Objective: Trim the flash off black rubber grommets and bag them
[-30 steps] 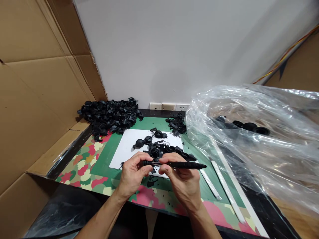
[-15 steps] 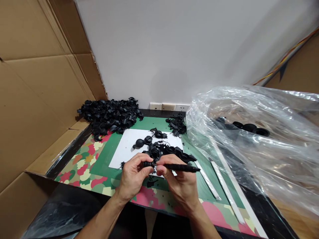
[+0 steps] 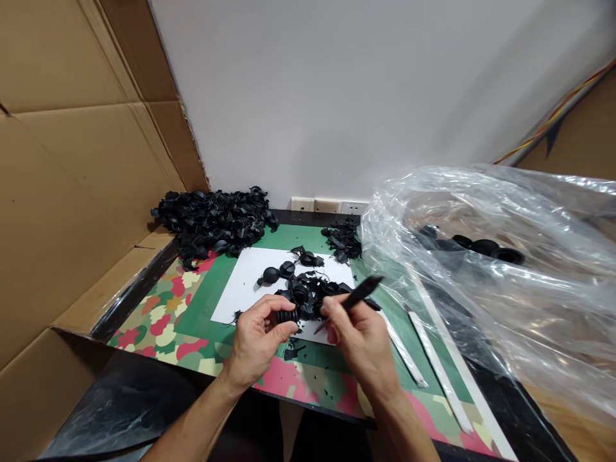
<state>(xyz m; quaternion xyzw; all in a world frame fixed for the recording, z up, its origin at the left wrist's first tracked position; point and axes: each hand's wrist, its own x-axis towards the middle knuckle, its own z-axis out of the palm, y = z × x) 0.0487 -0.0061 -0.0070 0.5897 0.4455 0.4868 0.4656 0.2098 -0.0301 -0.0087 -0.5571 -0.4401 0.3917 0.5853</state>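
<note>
My left hand [image 3: 258,339] is closed round a small black ribbed rubber bellows [image 3: 287,315], pinched between thumb and fingers above the front of the white sheet [image 3: 231,301]. In my right hand [image 3: 364,343] is a black pen-shaped tool [image 3: 362,292], gripped like a pen. Its thin tip points down to the left and stands apart from the bellows. Behind both hands lies a cluster of black rubber parts [image 3: 301,292], partly covered by my fingers. Two rounded black pieces [image 3: 271,275] lie on the sheet further back.
A big heap of black rubber parts [image 3: 216,221] sits at the back left beside a cardboard wall [image 3: 86,154]. Black scraps [image 3: 342,239] are piled at the back. On the right, a clear plastic bag [image 3: 452,282] holds black round parts. White strips [image 3: 440,369] lie on the green mat [image 3: 197,308].
My right hand has drawn the tool away from the bellows to the right and tilted it, its thick end now raised. My left hand stays in place holding the bellows.
</note>
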